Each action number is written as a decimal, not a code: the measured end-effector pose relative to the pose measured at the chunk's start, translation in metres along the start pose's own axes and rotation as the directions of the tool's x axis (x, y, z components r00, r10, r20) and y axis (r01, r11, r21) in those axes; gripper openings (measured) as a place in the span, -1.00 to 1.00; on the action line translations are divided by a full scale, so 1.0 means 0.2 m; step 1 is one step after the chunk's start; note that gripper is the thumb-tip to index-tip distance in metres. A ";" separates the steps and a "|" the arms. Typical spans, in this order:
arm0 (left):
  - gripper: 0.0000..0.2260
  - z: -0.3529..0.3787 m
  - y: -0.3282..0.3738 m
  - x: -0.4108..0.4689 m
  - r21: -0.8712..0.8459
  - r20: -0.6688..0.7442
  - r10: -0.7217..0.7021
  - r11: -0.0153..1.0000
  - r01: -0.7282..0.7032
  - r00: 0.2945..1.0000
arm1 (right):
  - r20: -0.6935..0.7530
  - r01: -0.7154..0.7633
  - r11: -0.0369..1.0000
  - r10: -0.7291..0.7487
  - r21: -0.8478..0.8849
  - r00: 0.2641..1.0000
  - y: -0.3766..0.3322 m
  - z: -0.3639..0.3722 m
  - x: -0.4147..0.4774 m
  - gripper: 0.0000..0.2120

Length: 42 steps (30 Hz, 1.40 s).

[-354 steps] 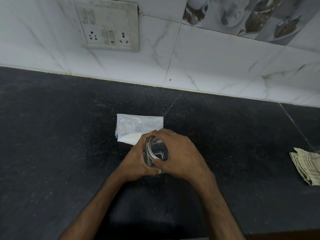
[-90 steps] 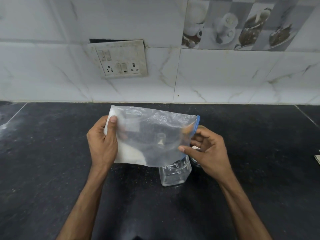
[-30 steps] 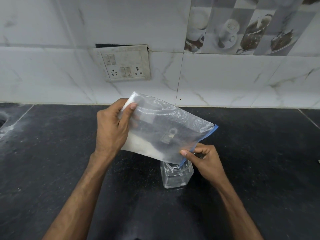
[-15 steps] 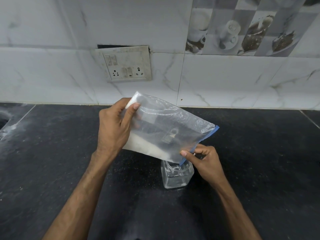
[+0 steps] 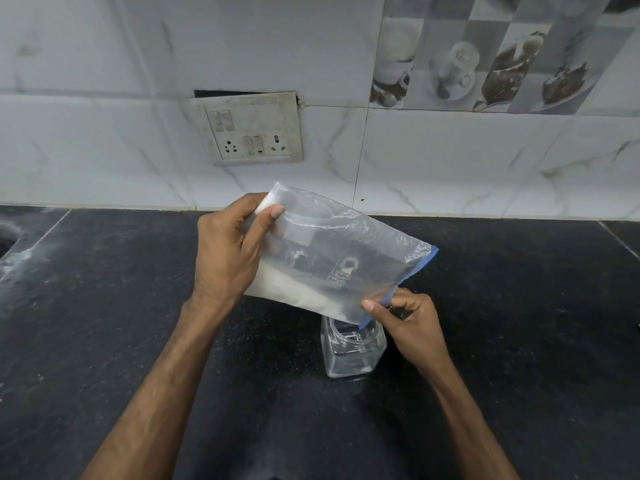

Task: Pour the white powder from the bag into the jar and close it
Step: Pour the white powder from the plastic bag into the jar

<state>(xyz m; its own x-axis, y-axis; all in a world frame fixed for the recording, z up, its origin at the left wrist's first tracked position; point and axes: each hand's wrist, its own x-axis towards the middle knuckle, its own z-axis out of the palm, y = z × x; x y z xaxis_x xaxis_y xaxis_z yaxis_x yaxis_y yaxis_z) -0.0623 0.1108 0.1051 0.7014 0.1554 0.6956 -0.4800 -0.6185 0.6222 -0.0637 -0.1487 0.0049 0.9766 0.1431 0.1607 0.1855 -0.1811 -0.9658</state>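
A clear plastic bag point(image 5: 332, 251) with a blue zip edge hangs tilted over the counter, its zip end lower and to the right. White powder point(image 5: 294, 296) lies along the bag's lower edge. My left hand point(image 5: 228, 251) grips the bag's raised closed end. My right hand point(image 5: 405, 317) pinches the lower zip corner just above the mouth of a clear square jar point(image 5: 351, 348). The jar stands upright and open on the black counter point(image 5: 104, 306), with a thin layer of white at its bottom. The jar's lid is not in view.
A white tiled wall with a switch and socket plate point(image 5: 249, 128) rises behind the counter. White dust marks the counter's far left by a dark round opening point(image 5: 7, 237).
The bag has been lifted off the counter and tilted zip end down over the opened jar. In the last second the hands and bag have hardly moved.
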 end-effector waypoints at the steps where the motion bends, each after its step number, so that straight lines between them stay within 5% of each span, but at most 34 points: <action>1: -0.72 0.00 0.00 0.00 0.001 0.003 0.003 1.000 -0.003 1.000 | 0.013 0.004 1.000 -0.003 -0.012 1.000 0.00 0.00 0.00 -0.93; 14: -0.80 0.03 0.01 0.01 -0.071 0.032 0.035 0.997 -0.032 0.999 | 0.025 0.036 0.999 -0.035 -0.031 0.999 -0.02 -0.04 0.00 -0.81; 42: -0.73 0.05 0.00 0.01 -0.101 0.026 0.056 0.993 -0.053 0.998 | -0.037 0.009 0.995 -0.005 0.096 0.999 -0.01 -0.02 -0.05 -0.88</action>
<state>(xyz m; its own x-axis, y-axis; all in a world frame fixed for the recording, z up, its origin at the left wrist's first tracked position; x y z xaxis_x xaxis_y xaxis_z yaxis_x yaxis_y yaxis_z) -0.0562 0.1035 0.1027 0.6867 0.1006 0.7199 -0.5674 -0.5449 0.6174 -0.0727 -0.1533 0.0071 0.9790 0.1076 0.1730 0.1825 -0.0857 -0.9795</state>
